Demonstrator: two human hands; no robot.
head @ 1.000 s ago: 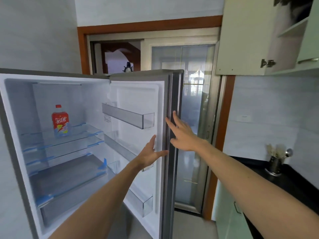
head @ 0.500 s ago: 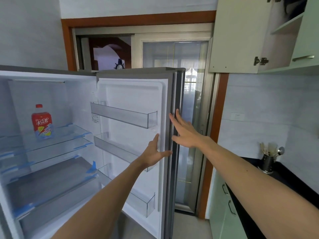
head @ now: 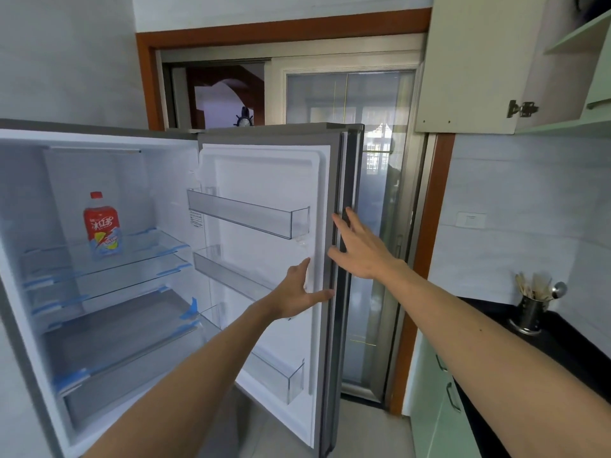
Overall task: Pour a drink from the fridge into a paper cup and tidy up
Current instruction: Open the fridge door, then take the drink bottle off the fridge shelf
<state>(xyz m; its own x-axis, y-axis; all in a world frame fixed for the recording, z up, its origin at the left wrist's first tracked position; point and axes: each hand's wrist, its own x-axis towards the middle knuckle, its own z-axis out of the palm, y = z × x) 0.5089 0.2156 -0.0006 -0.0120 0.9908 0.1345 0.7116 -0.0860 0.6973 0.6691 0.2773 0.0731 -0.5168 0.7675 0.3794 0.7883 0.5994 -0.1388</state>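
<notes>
Head view: fridge door (head: 264, 180) wide open, left hand (head: 297, 292) flat on its inner edge, right hand (head: 360, 249) spread at its outer edge, both holding nothing. Risks: released door swings back; a hasty reach tips the drink bottle (head: 102, 226) standing on the upper glass shelf (head: 148, 249). The utensil holder (head: 529, 312) holds spoons. No paper cup seen.

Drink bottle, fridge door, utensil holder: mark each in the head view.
drink bottle (head: 101, 226), head view, on its red label.
fridge door (head: 264, 180), head view, on the bare inner panel.
utensil holder (head: 530, 315), head view, on its metal wall.
</notes>
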